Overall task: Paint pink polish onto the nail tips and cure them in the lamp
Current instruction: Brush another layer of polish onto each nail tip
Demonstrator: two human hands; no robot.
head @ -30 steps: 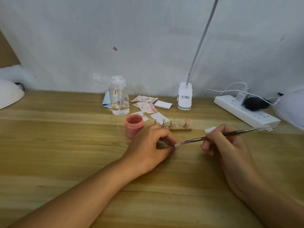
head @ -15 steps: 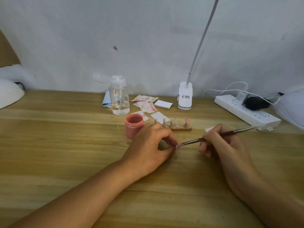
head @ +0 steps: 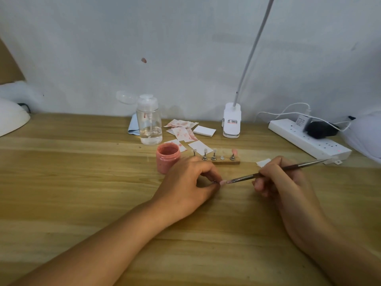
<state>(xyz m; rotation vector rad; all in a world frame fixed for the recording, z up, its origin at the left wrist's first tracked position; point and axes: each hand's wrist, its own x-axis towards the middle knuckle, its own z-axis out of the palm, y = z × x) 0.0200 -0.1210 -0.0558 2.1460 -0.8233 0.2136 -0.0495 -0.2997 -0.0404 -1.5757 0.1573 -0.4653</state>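
Left hand (head: pixel 186 183) pinches small pink nail tip (head: pixel 222 182) low over wooden table (head: pixel 61 182). Right hand (head: pixel 282 180) grips brush (head: pixel 274 171), bristles touching tip. Behind: open pink polish jar (head: pixel 168 156), wooden stand (head: pixel 225 161) with pegs, clear pump bottle (head: pixel 148 120).

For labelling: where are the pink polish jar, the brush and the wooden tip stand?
pink polish jar (head: pixel 167 161): head view, side wall.
brush (head: pixel 243 178): head view, metal ferrule near bristles.
wooden tip stand (head: pixel 227 162): head view, base's front edge.
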